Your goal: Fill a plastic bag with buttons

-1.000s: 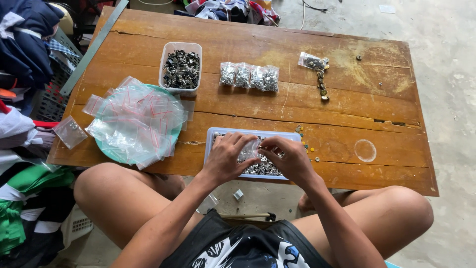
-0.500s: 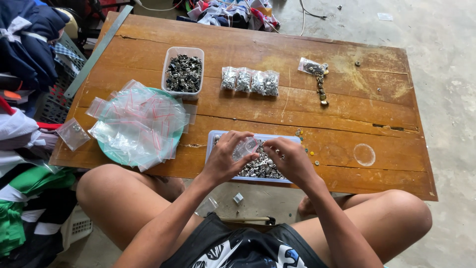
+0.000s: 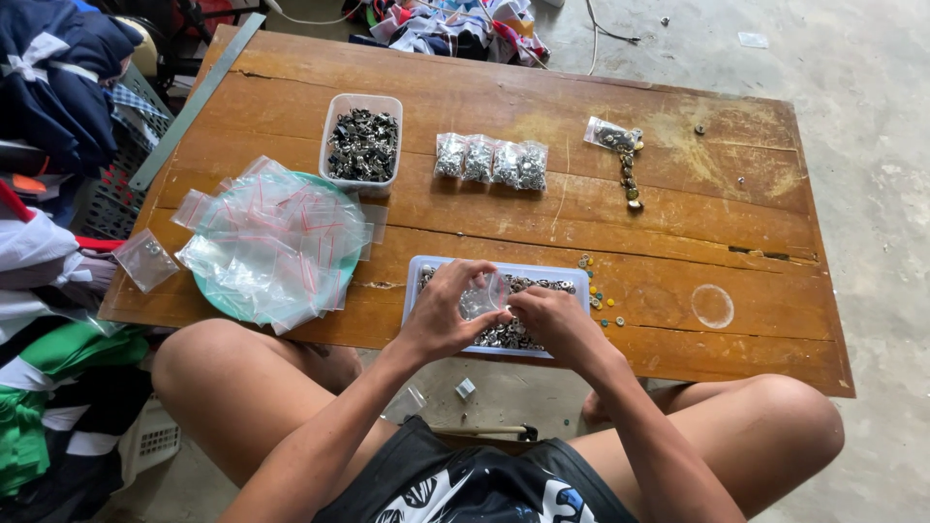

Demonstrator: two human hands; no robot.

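Observation:
My left hand [image 3: 441,315] and my right hand [image 3: 552,323] together hold a small clear plastic bag [image 3: 481,295] between their fingertips. They hover over a shallow clear tray [image 3: 579,281] of small silver metal parts at the near edge of the low wooden table [image 3: 542,126]. The bag seems to hold a few of those parts. I sit with bare knees on either side of the table edge.
A green plate [image 3: 341,281] piled with empty zip bags lies to the left. Farther back stand a clear tub [image 3: 361,145] of dark metal parts, a row of filled bags [image 3: 489,161] and another small bag [image 3: 608,136]. Loose coloured bits [image 3: 596,291] lie right of the tray. Clothes [image 3: 48,194] pile at left.
Both hands have stayed over the tray, working the small bag between the fingers. The view has shifted slightly; nothing else on the table has moved.

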